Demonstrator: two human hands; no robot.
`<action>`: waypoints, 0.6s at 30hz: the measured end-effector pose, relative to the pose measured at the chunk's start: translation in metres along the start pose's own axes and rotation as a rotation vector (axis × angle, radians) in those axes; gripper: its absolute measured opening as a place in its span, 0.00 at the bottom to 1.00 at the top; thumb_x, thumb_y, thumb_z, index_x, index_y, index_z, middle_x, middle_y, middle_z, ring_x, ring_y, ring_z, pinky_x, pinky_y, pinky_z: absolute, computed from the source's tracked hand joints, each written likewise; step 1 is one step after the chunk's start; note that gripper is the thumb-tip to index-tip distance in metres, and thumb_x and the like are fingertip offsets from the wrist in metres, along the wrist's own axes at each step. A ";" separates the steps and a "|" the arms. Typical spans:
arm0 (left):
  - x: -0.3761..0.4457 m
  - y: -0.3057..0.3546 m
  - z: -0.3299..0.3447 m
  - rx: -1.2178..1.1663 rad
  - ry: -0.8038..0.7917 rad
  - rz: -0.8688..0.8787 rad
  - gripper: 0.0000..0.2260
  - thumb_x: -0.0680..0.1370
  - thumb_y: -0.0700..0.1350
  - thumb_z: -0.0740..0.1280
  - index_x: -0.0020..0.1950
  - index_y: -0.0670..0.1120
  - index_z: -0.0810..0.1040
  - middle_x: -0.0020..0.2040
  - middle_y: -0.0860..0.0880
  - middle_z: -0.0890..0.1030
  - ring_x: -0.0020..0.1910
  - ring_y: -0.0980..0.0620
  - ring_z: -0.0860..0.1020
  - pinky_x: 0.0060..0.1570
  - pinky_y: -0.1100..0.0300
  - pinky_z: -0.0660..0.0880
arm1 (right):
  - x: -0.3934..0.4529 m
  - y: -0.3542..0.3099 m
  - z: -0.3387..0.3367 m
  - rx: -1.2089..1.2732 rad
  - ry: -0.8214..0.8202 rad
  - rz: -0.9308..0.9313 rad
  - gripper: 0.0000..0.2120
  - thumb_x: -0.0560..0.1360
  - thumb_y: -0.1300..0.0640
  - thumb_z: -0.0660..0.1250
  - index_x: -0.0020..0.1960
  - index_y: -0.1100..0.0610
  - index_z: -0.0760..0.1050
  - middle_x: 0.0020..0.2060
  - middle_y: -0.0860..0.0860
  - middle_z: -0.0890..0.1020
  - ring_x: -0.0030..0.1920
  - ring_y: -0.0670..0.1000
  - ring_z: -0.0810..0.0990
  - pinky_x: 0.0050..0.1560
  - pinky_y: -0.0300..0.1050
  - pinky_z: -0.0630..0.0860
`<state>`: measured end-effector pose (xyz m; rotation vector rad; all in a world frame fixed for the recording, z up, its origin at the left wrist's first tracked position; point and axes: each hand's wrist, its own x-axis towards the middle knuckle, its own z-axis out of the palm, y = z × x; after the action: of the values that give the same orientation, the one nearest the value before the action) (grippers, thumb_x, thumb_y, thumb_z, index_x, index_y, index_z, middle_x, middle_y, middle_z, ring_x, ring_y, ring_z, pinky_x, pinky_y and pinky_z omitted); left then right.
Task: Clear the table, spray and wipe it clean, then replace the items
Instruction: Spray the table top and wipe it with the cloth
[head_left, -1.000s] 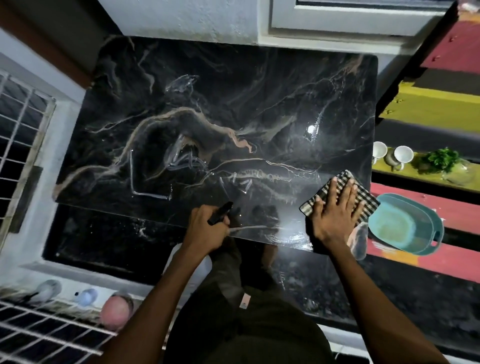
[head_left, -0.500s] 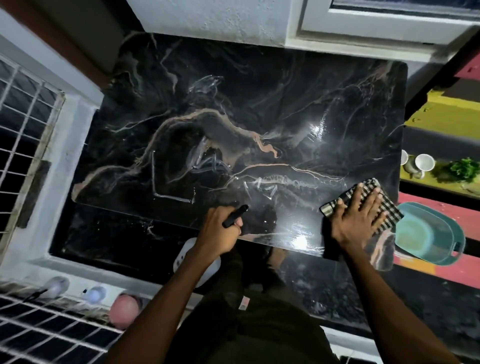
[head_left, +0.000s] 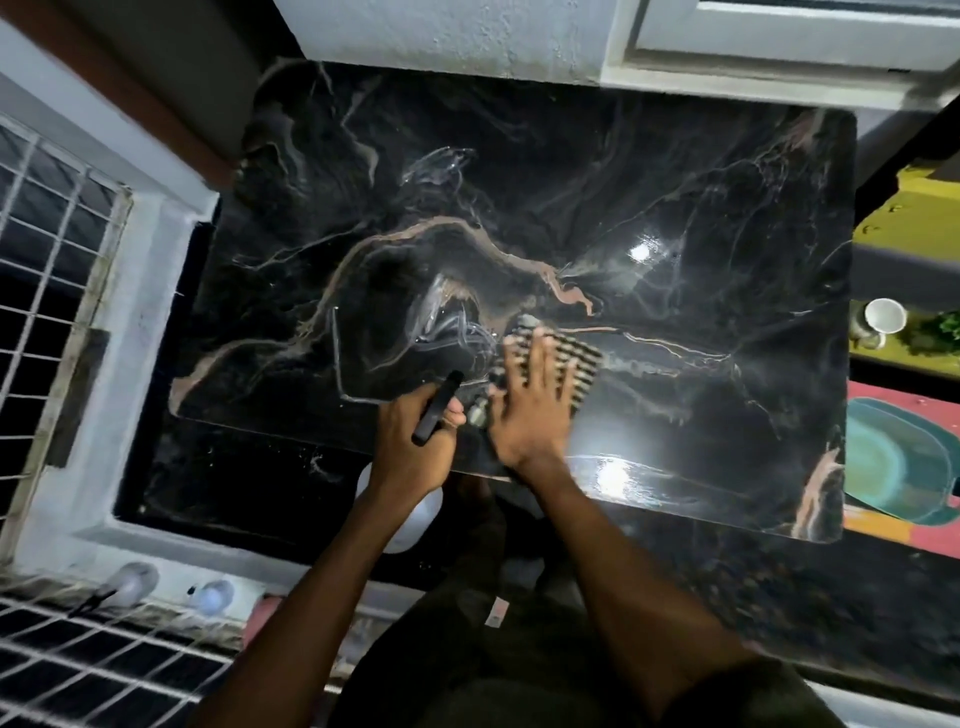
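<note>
The black marble-patterned table (head_left: 675, 218) fills the view, with wet streaks near its middle. My right hand (head_left: 530, 410) lies flat, fingers spread, pressing a black-and-white checked cloth (head_left: 579, 364) onto the tabletop near the front edge. Just left of it, my left hand (head_left: 415, 441) is closed around the black nozzle (head_left: 436, 408) of a spray bottle. The bottle's white body (head_left: 410, 519) hangs below the table edge, mostly hidden by my wrist.
On the colourful bench to the right sit a teal basin (head_left: 893, 462), a white cup (head_left: 883, 314) and a green plant (head_left: 948, 327). White window grilles (head_left: 47, 291) stand at the left and lower left. A white wall runs behind the table.
My right hand has slid the checked cloth from the table's front right corner leftward to the middle, close to my left hand. The left hand keeps hold of the sprayer.
</note>
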<state>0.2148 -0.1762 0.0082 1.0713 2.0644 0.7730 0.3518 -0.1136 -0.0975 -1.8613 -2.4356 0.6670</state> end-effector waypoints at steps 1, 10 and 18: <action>0.000 -0.001 -0.003 0.014 0.001 0.030 0.11 0.70 0.33 0.67 0.40 0.50 0.80 0.34 0.55 0.83 0.37 0.54 0.83 0.35 0.48 0.82 | -0.008 -0.015 0.010 0.001 -0.015 -0.097 0.33 0.82 0.44 0.52 0.84 0.47 0.47 0.84 0.56 0.45 0.84 0.56 0.41 0.81 0.63 0.43; 0.003 -0.012 -0.005 0.016 -0.068 0.052 0.18 0.72 0.31 0.68 0.37 0.57 0.78 0.34 0.58 0.82 0.33 0.57 0.82 0.35 0.49 0.82 | -0.067 0.100 -0.012 -0.087 -0.062 -0.200 0.33 0.82 0.40 0.52 0.84 0.43 0.47 0.84 0.49 0.46 0.84 0.51 0.44 0.80 0.64 0.52; -0.001 -0.015 -0.005 0.001 -0.072 0.039 0.12 0.72 0.33 0.68 0.41 0.52 0.79 0.35 0.57 0.83 0.36 0.57 0.83 0.35 0.49 0.83 | 0.034 0.028 -0.024 -0.017 0.012 0.238 0.32 0.83 0.37 0.45 0.84 0.46 0.42 0.83 0.56 0.41 0.83 0.57 0.38 0.81 0.65 0.39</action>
<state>0.2044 -0.1847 0.0006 1.1265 1.9893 0.7418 0.3732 -0.0684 -0.0934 -2.1774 -2.2391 0.6412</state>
